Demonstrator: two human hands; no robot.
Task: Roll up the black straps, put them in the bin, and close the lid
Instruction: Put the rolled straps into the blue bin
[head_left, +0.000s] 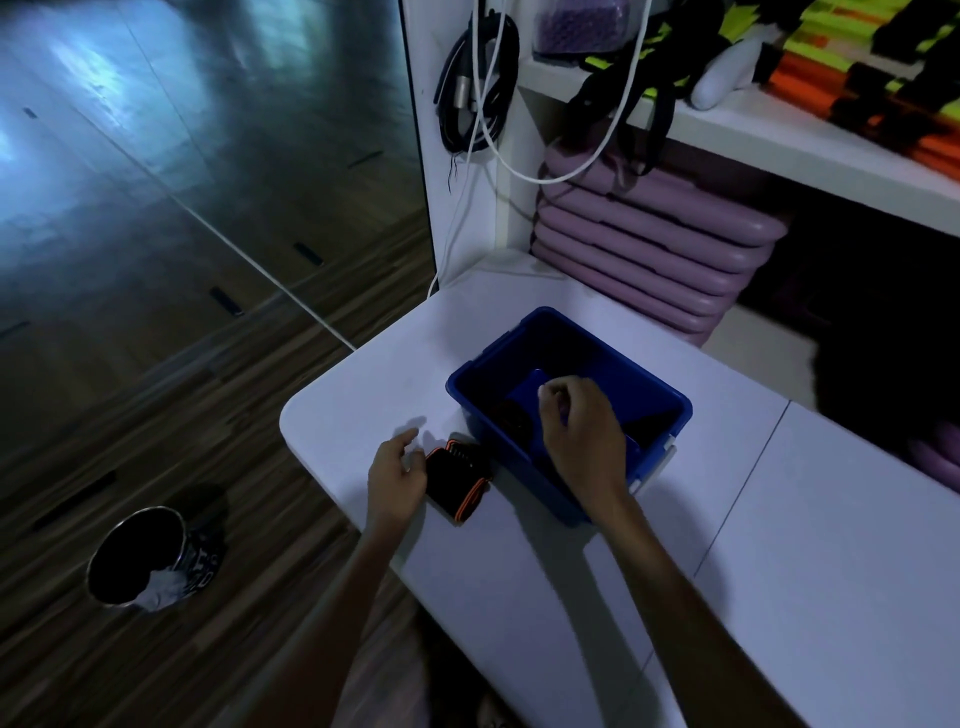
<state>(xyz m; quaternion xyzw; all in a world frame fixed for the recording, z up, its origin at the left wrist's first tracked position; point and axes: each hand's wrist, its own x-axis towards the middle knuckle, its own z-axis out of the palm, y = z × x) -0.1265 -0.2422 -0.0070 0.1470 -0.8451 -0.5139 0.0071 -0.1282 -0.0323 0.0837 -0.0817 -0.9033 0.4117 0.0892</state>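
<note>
left hand (396, 478) touching rolled strap (457, 475) — right hand (582, 431) over bin (670, 410)

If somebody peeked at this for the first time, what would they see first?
Probably the open blue plastic bin in the middle of the white table, with the right hand over it. Just left of the bin, the left hand touches a rolled black strap with orange edging.

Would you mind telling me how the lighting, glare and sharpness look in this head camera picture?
Head view: dim overall; bluish glare on the glossy floor at upper left; both hands throw soft shadows on the white table; the inside of the blue bin is too dark to read; wide-angle bending and some blur at the shelves.
</note>
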